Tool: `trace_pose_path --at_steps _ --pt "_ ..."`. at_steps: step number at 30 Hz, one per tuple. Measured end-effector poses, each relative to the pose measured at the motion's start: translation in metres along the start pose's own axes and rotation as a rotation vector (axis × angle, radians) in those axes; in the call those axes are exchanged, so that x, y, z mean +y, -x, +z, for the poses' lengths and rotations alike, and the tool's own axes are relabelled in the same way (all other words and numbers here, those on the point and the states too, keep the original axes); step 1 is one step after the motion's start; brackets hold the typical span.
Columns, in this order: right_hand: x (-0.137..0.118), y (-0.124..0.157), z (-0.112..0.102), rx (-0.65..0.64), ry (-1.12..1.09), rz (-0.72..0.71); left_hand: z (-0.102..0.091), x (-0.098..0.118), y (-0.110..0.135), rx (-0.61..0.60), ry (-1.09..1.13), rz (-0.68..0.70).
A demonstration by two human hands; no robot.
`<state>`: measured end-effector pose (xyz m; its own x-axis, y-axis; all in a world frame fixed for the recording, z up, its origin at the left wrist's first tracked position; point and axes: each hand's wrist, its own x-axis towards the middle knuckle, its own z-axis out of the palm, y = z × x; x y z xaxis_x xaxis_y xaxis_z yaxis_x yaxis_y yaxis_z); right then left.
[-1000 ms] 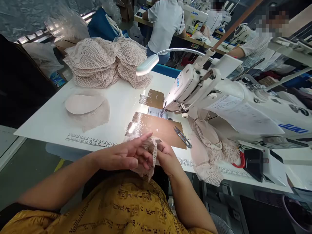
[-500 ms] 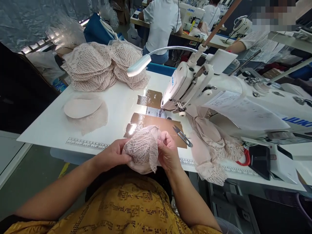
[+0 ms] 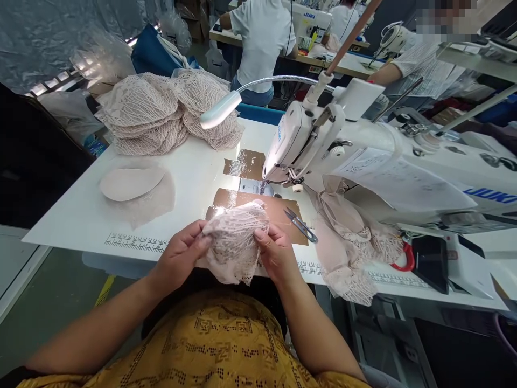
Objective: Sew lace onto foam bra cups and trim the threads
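Both my hands hold a pale pink lace cup piece (image 3: 236,242) at the front edge of the white sewing table (image 3: 81,210). My left hand (image 3: 181,256) pinches its left edge, fingers closed on the lace. On the right side, my right hand (image 3: 274,253) grips the same piece with curled fingers. The lace bulges up between them, just in front of the brown taped patch (image 3: 278,213) under the needle of the white sewing machine (image 3: 323,145).
Thread snips (image 3: 301,225) lie right of my hands. A stack of lace cups (image 3: 157,113) sits at the table's back left, with a foam pad on fabric (image 3: 131,183) nearer. Sewn lace pieces (image 3: 347,242) hang off the table's right. A gooseneck lamp (image 3: 220,110) shines over the table. Other people work at machines behind.
The lace piece was crumpled low between my hands; both hands have raised and spread it into a dome, and it now sits slightly farther forward over the table edge.
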<state>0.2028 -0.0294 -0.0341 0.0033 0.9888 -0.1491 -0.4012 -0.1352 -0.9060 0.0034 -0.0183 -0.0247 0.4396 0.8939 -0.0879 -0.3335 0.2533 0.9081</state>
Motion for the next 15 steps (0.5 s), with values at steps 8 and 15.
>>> trace_pose_path --at_steps 8,15 --pt "0.005 -0.001 0.014 0.074 -0.26 0.056 0.034 -0.015 0.003 -0.009 0.368 -0.25" --pt "0.005 -0.003 0.009 0.144 -0.243 0.012 0.031 -0.022 0.006 0.034 0.171 -0.298"
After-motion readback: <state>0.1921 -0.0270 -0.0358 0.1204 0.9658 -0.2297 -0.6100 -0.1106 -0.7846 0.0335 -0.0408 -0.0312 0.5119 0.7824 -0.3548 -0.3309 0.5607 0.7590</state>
